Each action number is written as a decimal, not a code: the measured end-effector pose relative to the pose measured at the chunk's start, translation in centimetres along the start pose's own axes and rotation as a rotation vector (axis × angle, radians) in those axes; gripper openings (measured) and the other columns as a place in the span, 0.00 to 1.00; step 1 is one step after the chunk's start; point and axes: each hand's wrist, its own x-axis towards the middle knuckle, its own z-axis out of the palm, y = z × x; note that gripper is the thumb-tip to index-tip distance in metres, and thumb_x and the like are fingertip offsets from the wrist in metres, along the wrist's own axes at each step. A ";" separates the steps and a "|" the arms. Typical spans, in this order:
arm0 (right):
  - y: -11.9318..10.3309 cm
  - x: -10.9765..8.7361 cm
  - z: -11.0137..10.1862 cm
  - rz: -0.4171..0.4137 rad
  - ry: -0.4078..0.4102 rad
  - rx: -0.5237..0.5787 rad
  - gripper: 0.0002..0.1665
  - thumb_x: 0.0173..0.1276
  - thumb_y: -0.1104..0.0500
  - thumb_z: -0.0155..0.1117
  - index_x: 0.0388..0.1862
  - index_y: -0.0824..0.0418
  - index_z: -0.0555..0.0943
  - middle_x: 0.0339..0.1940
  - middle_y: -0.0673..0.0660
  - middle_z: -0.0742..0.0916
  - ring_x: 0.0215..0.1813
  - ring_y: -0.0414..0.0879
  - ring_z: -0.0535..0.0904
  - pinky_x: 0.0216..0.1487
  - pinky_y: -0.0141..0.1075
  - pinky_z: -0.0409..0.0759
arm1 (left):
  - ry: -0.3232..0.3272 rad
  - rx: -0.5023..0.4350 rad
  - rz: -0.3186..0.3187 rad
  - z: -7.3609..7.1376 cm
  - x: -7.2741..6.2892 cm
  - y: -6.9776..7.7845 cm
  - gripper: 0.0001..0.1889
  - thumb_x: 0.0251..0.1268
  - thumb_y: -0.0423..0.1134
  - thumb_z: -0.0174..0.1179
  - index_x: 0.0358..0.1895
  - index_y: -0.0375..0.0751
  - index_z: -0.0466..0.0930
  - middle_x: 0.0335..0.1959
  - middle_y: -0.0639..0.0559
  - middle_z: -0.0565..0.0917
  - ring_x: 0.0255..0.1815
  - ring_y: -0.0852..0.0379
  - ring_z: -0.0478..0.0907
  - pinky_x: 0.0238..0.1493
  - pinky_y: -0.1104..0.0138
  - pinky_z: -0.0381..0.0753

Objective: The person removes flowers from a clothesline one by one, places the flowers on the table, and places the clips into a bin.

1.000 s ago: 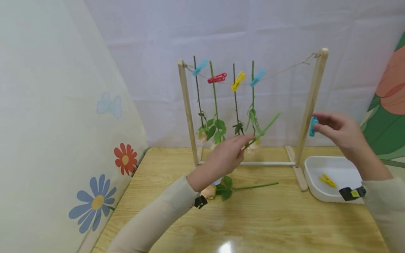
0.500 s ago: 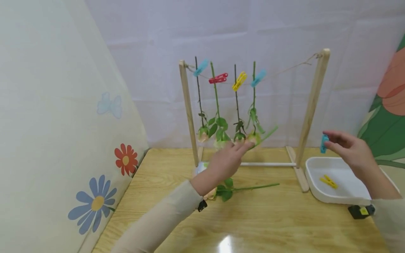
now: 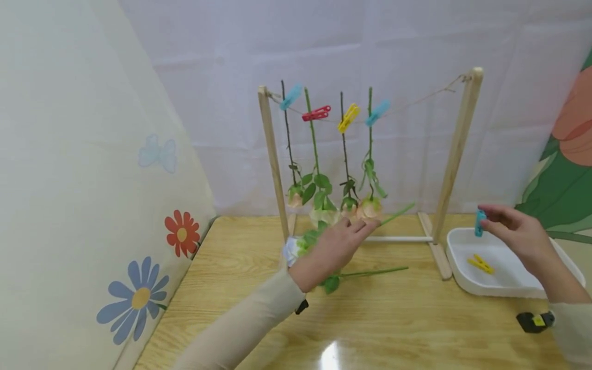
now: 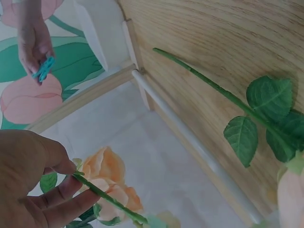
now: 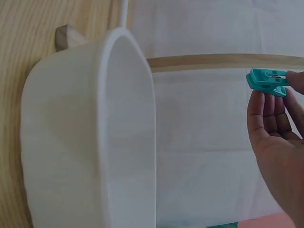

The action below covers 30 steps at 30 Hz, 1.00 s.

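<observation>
My left hand (image 3: 339, 244) pinches the green stem (image 4: 111, 198) of a rose between thumb and fingers, low in front of the rack. The rose's white bloom (image 3: 291, 250) shows left of my wrist, its middle hidden by the hand. Over the white tub, my right hand (image 3: 522, 234) holds a blue clothespin (image 5: 268, 81) between thumb and fingertips. Several roses hang bloom down from the rack's string, clipped by a blue clothespin (image 3: 291, 97), a red clothespin (image 3: 316, 113), a yellow clothespin (image 3: 349, 118) and another blue clothespin (image 3: 377, 113).
Another rose lies on the wooden table (image 3: 370, 318), its stem (image 3: 374, 272) pointing right and its bloom hidden behind my left forearm. A wooden post (image 3: 458, 154) of the rack stands between my hands. The white tub (image 3: 513, 294) at right contains a yellow clothespin (image 3: 481, 263).
My left hand has lowered with the rose, its stem dropping from in front of the hanging blooms. My right hand has moved right and down from beside the post with the blue clothespin.
</observation>
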 end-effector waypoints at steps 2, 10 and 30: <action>0.4 0.0 0.1 0.000 0.013 -0.053 0.19 0.77 0.53 0.61 0.65 0.45 0.77 0.46 0.29 0.78 0.48 0.22 0.72 0.42 0.15 0.73 | -0.011 0.001 -0.005 0.3 0.1 0.2 0.38 0.64 0.19 0.57 0.76 0.48 0.62 0.53 0.53 0.81 0.35 0.57 0.77 0.17 0.78 0.64; 1.8 -0.3 -0.3 0.006 -0.001 -0.173 0.28 0.77 0.51 0.60 0.71 0.62 0.73 0.44 0.29 0.76 0.44 0.20 0.71 0.38 0.17 0.75 | -0.106 0.054 -0.011 2.0 0.8 1.0 0.39 0.65 0.21 0.59 0.76 0.53 0.61 0.54 0.57 0.80 0.32 0.60 0.73 0.14 0.78 0.61; 5.8 -0.6 -1.7 -0.027 -0.039 -0.486 0.25 0.74 0.60 0.64 0.62 0.77 0.75 0.48 0.75 0.84 0.43 0.50 0.84 0.31 0.24 0.75 | -0.270 0.136 0.030 5.5 1.4 3.2 0.35 0.69 0.27 0.61 0.75 0.59 0.64 0.64 0.60 0.79 0.47 0.54 0.83 0.17 0.75 0.72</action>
